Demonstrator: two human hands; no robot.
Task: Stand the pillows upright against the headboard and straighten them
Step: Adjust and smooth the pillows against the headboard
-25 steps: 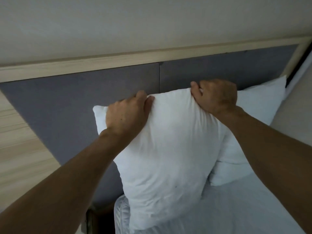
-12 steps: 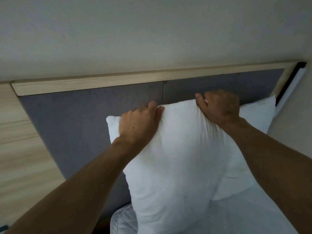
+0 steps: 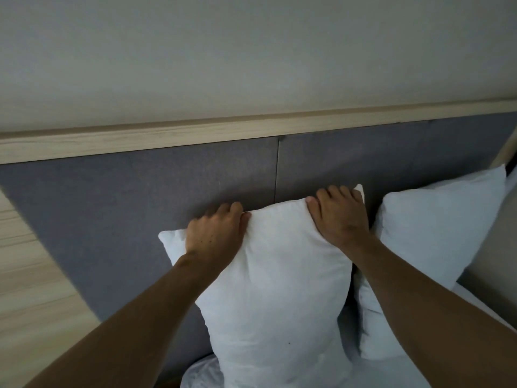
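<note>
A white pillow (image 3: pixel 277 289) stands upright against the grey padded headboard (image 3: pixel 140 197). My left hand (image 3: pixel 216 236) grips its top edge near the left corner. My right hand (image 3: pixel 340 219) grips the top edge near the right corner. A second white pillow (image 3: pixel 436 236) stands upright to the right, leaning on the headboard and partly behind my right forearm.
A pale wooden rail (image 3: pixel 195 135) caps the headboard below a plain wall. A wooden panel (image 3: pixel 28 275) lies at the left. The white bed sheet (image 3: pixel 391 371) shows at the bottom. A beige surface (image 3: pixel 498 247) borders the right edge.
Both hands have kept hold of the pillow's top edge. The pillow has shifted right and lower in view, and a gap now shows between it and the second pillow.
</note>
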